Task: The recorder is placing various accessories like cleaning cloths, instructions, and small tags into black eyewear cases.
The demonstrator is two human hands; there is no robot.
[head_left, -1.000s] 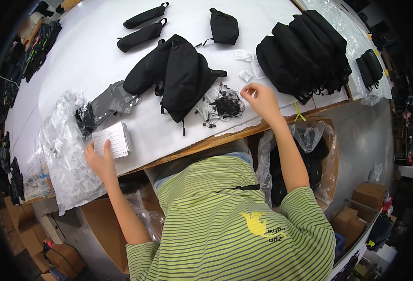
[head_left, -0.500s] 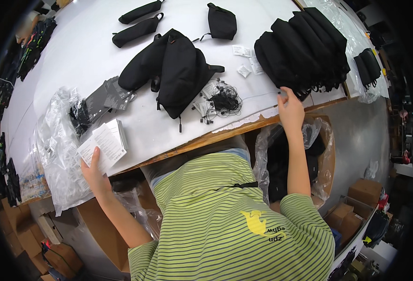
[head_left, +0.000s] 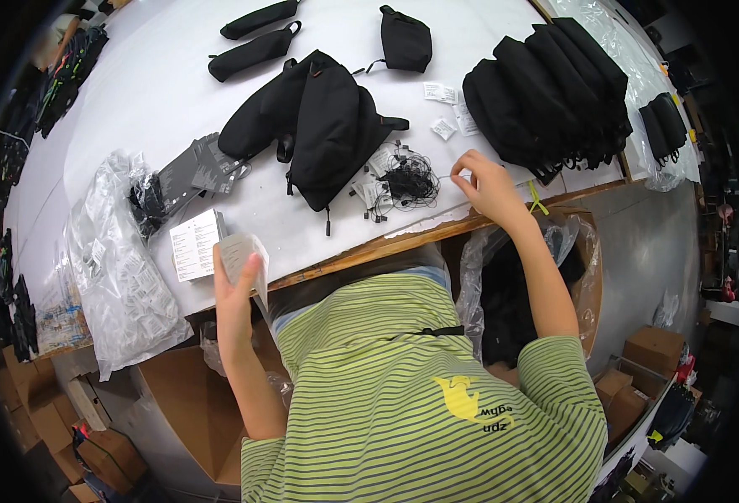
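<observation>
My left hand [head_left: 237, 306] holds a thin white printed leaflet [head_left: 242, 256] between thumb and fingers, at the table's near edge. Just left of it stands a stack of white printed leaflets [head_left: 195, 245]. My right hand [head_left: 491, 191] is raised over the near edge, thumb and forefinger pinched; what lies between them, if anything, is too small to tell. Beside it lies a tangle of black hang-tag cords [head_left: 411, 181]. Several black pouches [head_left: 332, 134] lie piled in the middle, and a row of black pouches [head_left: 546, 92] leans together at the right.
Dark grey cards [head_left: 193, 174] and a clear plastic bag [head_left: 118, 277] lie on the left. Small white packets [head_left: 443, 128] sit near the right-hand pouches. A yellow-green strip [head_left: 537, 199] hangs at the wooden table edge [head_left: 386, 245]. A plastic-lined carton [head_left: 589, 277] stands below.
My left hand has moved right, off the leaflet stack, with one leaflet in it. My right hand has moved left toward the cord tangle, away from the right-hand pouches.
</observation>
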